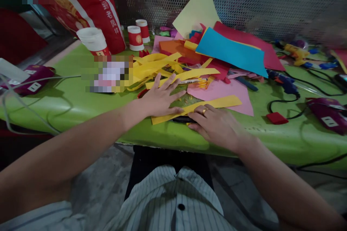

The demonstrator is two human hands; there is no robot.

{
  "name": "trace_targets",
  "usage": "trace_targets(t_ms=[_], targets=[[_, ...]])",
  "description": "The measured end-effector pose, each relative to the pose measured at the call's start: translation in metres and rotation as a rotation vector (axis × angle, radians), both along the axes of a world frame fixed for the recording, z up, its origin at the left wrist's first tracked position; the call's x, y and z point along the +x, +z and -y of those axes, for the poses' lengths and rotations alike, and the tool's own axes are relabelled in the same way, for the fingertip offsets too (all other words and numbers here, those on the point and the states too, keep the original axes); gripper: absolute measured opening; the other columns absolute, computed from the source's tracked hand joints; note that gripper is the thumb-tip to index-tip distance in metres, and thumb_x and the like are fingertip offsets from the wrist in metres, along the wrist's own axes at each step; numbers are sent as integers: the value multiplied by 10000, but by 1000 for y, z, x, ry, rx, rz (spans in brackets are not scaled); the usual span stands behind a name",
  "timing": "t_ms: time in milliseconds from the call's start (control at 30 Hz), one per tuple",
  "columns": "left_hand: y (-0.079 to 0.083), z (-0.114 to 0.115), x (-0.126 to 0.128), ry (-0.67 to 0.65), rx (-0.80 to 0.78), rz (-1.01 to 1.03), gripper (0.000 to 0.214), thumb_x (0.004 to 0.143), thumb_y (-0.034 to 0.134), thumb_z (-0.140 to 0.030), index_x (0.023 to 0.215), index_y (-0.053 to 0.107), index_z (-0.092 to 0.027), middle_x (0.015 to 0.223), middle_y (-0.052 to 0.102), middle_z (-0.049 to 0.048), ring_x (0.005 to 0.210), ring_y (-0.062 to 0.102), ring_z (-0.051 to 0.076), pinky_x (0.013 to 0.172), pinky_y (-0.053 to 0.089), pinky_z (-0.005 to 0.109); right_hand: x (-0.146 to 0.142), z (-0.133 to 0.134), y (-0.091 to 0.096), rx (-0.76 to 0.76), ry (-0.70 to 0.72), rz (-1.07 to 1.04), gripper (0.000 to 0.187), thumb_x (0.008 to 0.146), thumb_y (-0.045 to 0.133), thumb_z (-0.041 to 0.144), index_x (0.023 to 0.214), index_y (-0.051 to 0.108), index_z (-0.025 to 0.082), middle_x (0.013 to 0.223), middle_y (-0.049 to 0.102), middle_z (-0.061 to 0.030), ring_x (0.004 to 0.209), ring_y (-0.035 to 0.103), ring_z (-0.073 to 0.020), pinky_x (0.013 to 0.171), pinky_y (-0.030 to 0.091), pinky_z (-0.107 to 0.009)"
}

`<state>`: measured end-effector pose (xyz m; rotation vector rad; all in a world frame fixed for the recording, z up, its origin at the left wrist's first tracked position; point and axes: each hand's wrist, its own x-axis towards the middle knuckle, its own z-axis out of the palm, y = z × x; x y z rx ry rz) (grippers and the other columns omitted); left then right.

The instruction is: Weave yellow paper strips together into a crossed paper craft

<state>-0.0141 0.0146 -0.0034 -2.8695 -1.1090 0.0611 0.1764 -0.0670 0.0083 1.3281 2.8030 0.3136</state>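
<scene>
We judge that our splayed left hand (159, 99) and curled right hand (217, 124) (whether its grip is closed, we cannot tell) steady the yellow paper strip (225, 102) slanting near the green worktop's (159, 138) front.

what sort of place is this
Probably a craft workspace, though the wider room is unclear: coloured paper sheets are piled on a green-covered table, with loose yellow paper strips and what looks like a glue gun.
</scene>
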Motion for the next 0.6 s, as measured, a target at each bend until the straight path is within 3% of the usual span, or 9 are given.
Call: trace_targets(t_ms=[400,600], targets=[[-2,8,-2,9,104,28,649,868,219,-599,1435,213,-286,1523,191,112,1399,79,333,1035,12,665,1,6,-2,18,1,-28,229,893,460,325,921,635,179,901,641,-71,821,572,-205,554,351,-280],[-4,7,-2,1,79,70,662,852,258,-615,1427,247,-287,1517,215,103,1391,90,359,1026,15,682,-7,10,0,32,-17,-30,219,892,463,302,925,635,170,879,640,-80,807,576,-204,553,355,-281]])
